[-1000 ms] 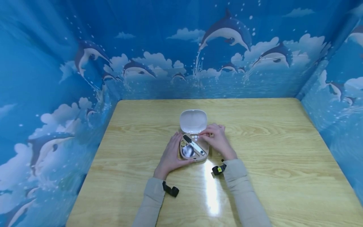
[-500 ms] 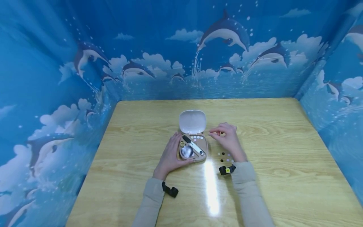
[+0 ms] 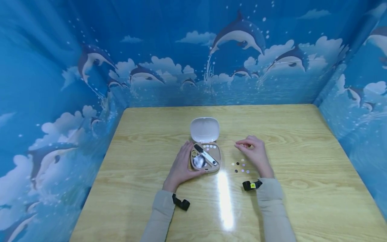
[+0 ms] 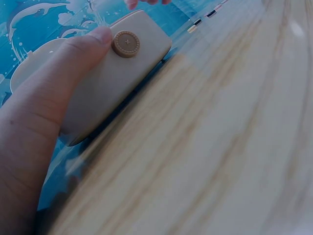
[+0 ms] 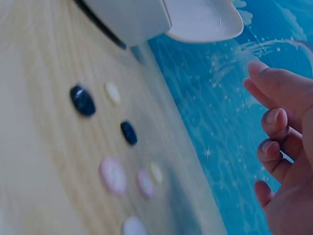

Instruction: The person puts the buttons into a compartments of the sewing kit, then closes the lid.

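My left hand (image 3: 180,165) holds a small beige sewing-kit-like case (image 3: 216,168), fingers along its left side and thumb at its front. In the left wrist view the thumb lies beside a round tan knob (image 4: 126,44) on the case's wall. Its white lid (image 3: 205,130) stands raised at the back. Inside are a black-and-white tool (image 3: 208,157), a round shiny metal piece (image 3: 199,161), a small gold-coloured item (image 3: 194,153) and several pale buttons (image 3: 211,146). My right hand (image 3: 254,151) hovers right of the case, thumb and forefinger tips together, nothing visible between them.
Several loose buttons lie on the wooden table (image 3: 145,134) between the case and my right wrist, including a black button (image 5: 82,101), a pink button (image 5: 113,175) and a cream button (image 5: 112,93). A dolphin-print curtain (image 3: 169,43) encloses the table's back and sides.
My right hand has drawn back from the case toward the right, over past the loose buttons, which now show more fully. The left hand stays on the case.
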Available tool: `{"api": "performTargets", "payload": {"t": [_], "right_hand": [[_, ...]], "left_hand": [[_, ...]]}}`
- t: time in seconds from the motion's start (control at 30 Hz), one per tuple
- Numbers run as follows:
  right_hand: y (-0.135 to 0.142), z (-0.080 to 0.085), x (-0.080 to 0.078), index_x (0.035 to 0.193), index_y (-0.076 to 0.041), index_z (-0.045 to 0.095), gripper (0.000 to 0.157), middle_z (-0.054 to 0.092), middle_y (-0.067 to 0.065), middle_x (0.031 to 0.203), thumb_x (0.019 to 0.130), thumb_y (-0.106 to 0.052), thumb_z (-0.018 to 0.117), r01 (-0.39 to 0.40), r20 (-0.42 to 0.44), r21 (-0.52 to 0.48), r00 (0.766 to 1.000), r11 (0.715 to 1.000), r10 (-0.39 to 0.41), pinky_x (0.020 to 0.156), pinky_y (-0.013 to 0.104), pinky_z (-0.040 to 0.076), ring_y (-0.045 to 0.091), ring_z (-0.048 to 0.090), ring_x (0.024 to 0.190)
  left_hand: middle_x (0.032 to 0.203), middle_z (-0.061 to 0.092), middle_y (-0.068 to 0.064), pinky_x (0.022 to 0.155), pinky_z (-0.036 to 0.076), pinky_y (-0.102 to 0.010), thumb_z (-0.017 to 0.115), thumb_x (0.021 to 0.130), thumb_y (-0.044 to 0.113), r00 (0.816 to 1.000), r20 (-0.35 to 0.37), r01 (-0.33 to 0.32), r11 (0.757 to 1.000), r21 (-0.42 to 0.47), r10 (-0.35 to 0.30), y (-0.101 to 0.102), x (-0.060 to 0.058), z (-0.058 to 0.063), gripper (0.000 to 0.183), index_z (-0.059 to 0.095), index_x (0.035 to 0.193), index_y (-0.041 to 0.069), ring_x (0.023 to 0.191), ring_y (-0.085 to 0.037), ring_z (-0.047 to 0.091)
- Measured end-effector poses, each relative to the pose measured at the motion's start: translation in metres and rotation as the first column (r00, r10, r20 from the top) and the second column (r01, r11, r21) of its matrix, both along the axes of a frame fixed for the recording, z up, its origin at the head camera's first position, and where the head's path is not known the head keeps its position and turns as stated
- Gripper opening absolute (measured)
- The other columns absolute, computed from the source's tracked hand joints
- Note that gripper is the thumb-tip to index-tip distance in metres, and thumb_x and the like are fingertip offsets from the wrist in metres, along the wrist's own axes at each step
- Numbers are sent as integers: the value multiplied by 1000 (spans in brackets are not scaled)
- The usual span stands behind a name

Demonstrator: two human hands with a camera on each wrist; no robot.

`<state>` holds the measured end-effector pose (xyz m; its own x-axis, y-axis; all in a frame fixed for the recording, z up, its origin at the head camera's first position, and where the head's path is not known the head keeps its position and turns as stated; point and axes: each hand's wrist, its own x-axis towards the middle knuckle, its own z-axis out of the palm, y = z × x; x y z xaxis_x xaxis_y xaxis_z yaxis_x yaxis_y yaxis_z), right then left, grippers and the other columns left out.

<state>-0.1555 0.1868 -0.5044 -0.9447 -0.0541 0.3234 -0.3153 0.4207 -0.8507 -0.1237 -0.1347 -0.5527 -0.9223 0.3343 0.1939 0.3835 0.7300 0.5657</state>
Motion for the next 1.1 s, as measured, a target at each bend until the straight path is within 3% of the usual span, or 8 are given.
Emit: {"api": "performTargets", "payload": {"t": [0.27,0.5,0.67,0.87,1.1], "right_hand": [[21,-16,6,93,-9,78,12,57,5,75,83,-16,81,7,144,11,990,1000,-9,68,23,41,15,48,75],[38,-32,10,95,-7,77,16,60,5,78,83,-15,82,-57,201,19,978,998,52,65,22,43,15,49,76],[46,-42,11,95,-7,78,16,60,2,75,80,-9,83,-122,168,76,980,990,108,65,22,41,16,48,75],[49,-48,11,90,-1,77,15,61,9,71,76,3,81,-178,64,118,983,977,172,65,24,37,22,48,72],[50,-51,10,84,-15,80,18,63,-7,72,73,-1,85,-171,15,148,985,974,171,67,20,35,10,48,72]], "left_hand": [[165,17,-6,122,15,-46,62,68,86,1000,7,4,1000,-1,-4,0,-1,0,125,14,160,16,152,-18,7],[165,16,-7,122,14,-45,63,68,85,1000,4,6,1000,-7,-6,-1,0,0,126,14,160,15,152,-18,7],[165,17,-6,122,15,-46,65,69,83,1000,-13,10,1000,-11,-10,-1,-1,-1,125,14,160,14,152,-20,9],[165,18,-5,122,16,-47,68,68,81,1000,-26,10,1000,5,-10,0,-1,-2,125,15,160,15,152,-19,9],[165,18,-5,122,16,-49,70,68,80,1000,-21,9,1000,25,-8,1,-1,-2,125,14,160,18,152,-18,8]]}}
